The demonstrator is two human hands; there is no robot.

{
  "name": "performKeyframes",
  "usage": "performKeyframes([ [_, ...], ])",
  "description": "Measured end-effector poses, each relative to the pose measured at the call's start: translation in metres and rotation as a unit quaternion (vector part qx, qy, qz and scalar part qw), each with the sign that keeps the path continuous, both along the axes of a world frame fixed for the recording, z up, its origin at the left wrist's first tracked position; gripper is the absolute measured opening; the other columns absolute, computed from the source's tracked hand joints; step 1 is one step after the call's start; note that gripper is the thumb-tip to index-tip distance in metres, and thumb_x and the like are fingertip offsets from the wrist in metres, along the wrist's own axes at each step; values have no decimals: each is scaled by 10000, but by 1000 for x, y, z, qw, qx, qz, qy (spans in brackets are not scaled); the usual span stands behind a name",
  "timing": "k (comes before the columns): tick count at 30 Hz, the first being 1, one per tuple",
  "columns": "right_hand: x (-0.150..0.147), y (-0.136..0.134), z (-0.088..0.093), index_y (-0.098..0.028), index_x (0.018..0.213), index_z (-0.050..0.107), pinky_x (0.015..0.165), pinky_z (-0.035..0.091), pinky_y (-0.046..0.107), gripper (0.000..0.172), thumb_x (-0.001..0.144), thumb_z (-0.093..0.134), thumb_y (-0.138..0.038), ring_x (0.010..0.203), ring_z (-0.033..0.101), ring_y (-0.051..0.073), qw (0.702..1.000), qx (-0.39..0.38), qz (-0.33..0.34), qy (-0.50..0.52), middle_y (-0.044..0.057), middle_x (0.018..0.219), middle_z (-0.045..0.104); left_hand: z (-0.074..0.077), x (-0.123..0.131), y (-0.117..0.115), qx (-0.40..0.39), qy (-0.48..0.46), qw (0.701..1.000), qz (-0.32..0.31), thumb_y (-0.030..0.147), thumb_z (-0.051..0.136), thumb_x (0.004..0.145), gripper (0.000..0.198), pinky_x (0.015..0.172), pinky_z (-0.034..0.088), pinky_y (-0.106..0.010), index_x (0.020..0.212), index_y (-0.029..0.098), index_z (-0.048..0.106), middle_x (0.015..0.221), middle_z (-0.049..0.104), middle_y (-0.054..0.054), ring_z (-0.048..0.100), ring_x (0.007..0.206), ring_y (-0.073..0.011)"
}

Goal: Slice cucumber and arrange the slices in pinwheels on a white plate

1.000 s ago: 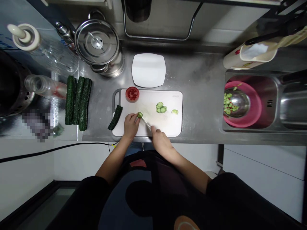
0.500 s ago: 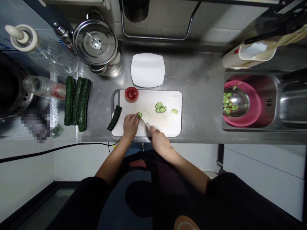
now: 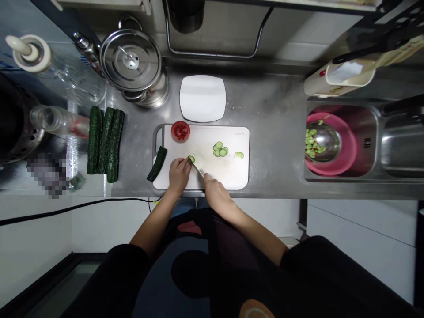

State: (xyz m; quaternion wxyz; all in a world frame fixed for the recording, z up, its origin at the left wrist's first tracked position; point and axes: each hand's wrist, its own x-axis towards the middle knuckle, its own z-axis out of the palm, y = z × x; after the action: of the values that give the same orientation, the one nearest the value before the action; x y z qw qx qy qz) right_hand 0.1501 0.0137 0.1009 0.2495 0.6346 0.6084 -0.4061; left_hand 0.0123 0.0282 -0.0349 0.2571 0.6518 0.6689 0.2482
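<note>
My left hand [image 3: 179, 175] is curled over a short cucumber piece [image 3: 191, 159] on the white cutting board [image 3: 232, 174], pinning it down. My right hand [image 3: 213, 192] grips a knife [image 3: 198, 169] whose thin blade meets the cut end of that piece. A small heap of cucumber slices [image 3: 220, 149] and one lone slice [image 3: 239, 155] lie further right on the board. A red tomato half [image 3: 180, 130] sits at the board's far left corner. A dark cucumber chunk [image 3: 157, 163] rests across the board's left edge.
Three whole cucumbers [image 3: 105, 142] lie on the steel counter to the left, by bottles [image 3: 58, 121] and a lidded steel pot [image 3: 132, 62]. A white plate [image 3: 202, 97] sits behind the board. In the sink at right, a pink basin [image 3: 349, 148] holds a steel bowl with green scraps.
The knife and both hands have edged slightly left along the cucumber piece, which looks a little shorter. The view itself has shifted slightly.
</note>
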Motion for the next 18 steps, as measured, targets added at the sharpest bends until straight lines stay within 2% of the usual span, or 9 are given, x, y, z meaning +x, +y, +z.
performKeyframes([
  [10, 29, -29, 2, -133, 1314, 436, 746, 451, 284, 479, 877, 283, -9, 976, 653, 215, 999, -50, -7, 13, 157, 1056, 668, 11, -1, 9, -28, -8, 1000, 3, 238, 614, 832, 222, 870, 499, -340, 1043, 191, 663, 999, 611, -84, 601, 931, -202],
  [16, 43, -36, 1, -137, 1325, 444, 727, 442, 289, 539, 812, 356, 3, 986, 649, 246, 999, -41, -14, 17, 156, 1051, 678, 22, 8, 24, -78, -17, 997, 1, 196, 603, 799, 35, 815, 493, -343, 803, 202, 637, 856, 602, -51, 587, 832, -198],
  [18, 47, -35, 1, -141, 1306, 462, 726, 441, 296, 544, 795, 353, 12, 972, 653, 251, 999, -33, -23, 14, 150, 1038, 685, 25, 6, 32, -96, -16, 995, -6, 175, 596, 787, 60, 774, 488, -337, 740, 212, 607, 772, 607, -31, 578, 770, -194],
])
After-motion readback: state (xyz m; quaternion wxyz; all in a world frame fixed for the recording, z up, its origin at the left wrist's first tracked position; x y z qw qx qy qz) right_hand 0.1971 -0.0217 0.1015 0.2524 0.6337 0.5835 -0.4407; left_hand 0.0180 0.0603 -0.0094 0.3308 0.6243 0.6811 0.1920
